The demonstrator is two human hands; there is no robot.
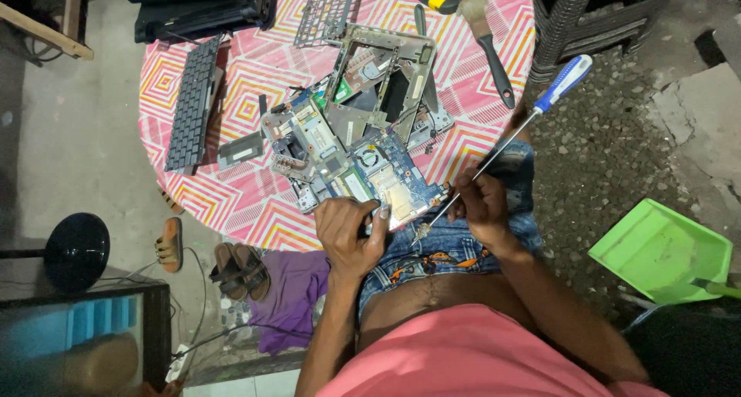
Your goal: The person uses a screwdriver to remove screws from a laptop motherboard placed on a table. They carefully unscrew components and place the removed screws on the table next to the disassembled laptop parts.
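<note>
Fingers [369, 226] of the left hand [347, 235] grip the circuit board [370, 177]

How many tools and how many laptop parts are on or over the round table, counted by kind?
Screwdriver, in right hand: 1
Brush: 1
Keyboard: 1
Keyboard frame: 1
Metal chassis frame: 1
Circuit board, held by left hand: 1
Total: 6

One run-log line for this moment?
left hand: grips circuit board edge | right hand: holds screwdriver, tip at board edge | table: keyboard, brush
</note>
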